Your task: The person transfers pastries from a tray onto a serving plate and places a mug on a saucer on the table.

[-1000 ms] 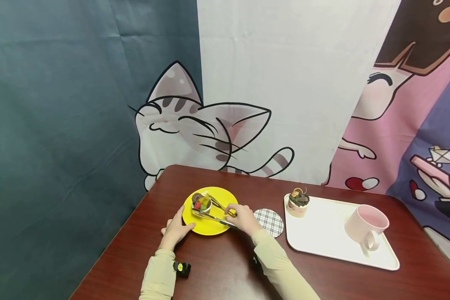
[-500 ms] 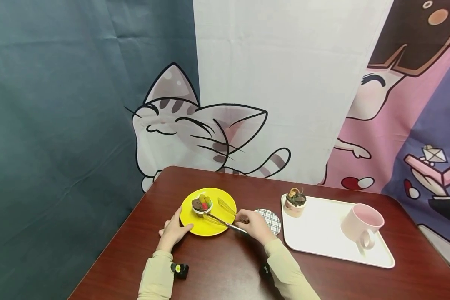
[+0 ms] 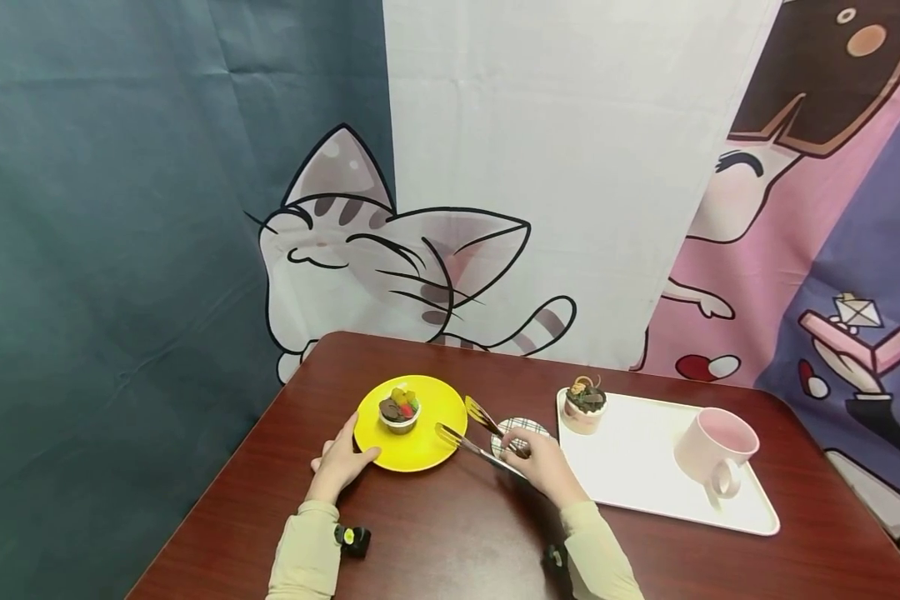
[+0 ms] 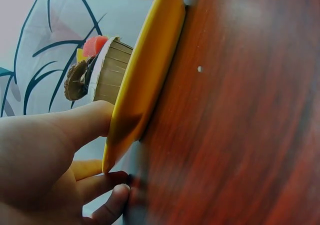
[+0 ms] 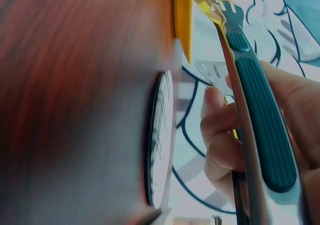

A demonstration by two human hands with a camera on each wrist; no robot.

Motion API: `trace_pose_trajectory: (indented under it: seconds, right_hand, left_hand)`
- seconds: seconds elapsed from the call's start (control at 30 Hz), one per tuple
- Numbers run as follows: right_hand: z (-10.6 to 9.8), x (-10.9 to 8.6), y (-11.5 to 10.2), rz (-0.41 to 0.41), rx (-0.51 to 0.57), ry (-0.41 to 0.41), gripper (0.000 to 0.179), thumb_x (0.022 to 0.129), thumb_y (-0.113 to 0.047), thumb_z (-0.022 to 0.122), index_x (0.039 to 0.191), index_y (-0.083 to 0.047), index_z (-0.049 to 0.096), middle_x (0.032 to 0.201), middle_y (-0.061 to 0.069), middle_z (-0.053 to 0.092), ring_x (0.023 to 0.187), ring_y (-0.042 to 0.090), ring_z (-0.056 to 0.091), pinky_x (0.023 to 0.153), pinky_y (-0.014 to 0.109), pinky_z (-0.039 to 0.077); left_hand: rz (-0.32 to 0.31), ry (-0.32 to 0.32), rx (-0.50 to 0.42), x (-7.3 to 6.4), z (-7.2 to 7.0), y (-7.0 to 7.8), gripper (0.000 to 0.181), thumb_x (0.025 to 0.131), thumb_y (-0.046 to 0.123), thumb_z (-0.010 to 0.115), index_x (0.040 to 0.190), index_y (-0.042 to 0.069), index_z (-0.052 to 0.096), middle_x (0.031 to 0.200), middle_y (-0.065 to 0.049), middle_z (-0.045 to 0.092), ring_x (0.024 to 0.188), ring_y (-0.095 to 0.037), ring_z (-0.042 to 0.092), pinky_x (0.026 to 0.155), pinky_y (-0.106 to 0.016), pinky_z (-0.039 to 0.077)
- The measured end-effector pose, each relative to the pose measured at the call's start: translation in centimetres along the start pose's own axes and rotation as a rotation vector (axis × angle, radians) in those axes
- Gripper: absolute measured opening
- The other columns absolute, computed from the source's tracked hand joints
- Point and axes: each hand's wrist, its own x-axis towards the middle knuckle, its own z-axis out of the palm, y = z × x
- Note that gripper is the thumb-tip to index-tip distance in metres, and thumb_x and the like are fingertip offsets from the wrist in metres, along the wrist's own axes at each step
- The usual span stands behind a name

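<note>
A fruit-topped cupcake (image 3: pixel 399 411) stands upright on the yellow plate (image 3: pixel 438 404) at the table's left. My left hand (image 3: pixel 337 463) grips the plate's near left rim; in the left wrist view, its thumb (image 4: pixel 92 120) lies over the rim and the other fingers are below it. Metal serving tongs (image 3: pixel 480 451) are in my right hand (image 3: pixel 544 465), just right of the plate. Their tips are spread, with nothing between them, by the plate's right edge. A green ribbed grip (image 5: pixel 265 125) on the tongs shows in the right wrist view.
Under the right hand lies a round checked coaster (image 3: pixel 521 423), partly covered. Farther right, a white tray (image 3: pixel 630 467) bears a second cupcake (image 3: pixel 583 408) at its back left corner and a pink mug (image 3: pixel 708 450) on its right side. A printed curtain (image 3: pixel 570 167) hangs behind the table.
The tongs have come away from the cupcake, which now stands free on the plate. My right hand has drawn them right, over the coaster. The left hand keeps its hold on the plate.
</note>
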Motion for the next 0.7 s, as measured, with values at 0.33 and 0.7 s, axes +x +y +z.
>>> trace_pose_trajectory:
  seconds: [0.33, 0.7]
  right_hand:
    - [-3.7, -2.0, 1.7, 0.141, -0.01, 0.034, 0.011, 0.081, -0.012, 0.074, 0.088, -0.017, 0.068, 0.062, -0.003, 0.062, 0.059, 0.006, 0.051, 0.061, 0.027, 0.04]
    - [-8.1, -3.6, 3.3, 0.213, -0.049, 0.211, 0.017, 0.081, -0.015, 0.076, 0.097, -0.016, 0.07, 0.083, 0.015, 0.075, 0.079, 0.027, 0.072, 0.068, 0.038, 0.05]
  left_hand:
    - [-0.007, -0.015, -0.002, 0.0, -0.1, 0.0, 0.084, 0.088, 0.031, 0.065, 0.155, 0.011, 0.019, 0.155, -0.022, 0.03, 0.12, -0.045, 0.037, 0.089, -0.059, 0.022]
    - [0.017, -0.003, -0.007, -0.2, -0.2, 0.0, 0.083, 0.087, 0.03, 0.066, 0.154, 0.01, 0.021, 0.156, -0.022, 0.03, 0.117, -0.044, 0.038, 0.089, -0.06, 0.021]
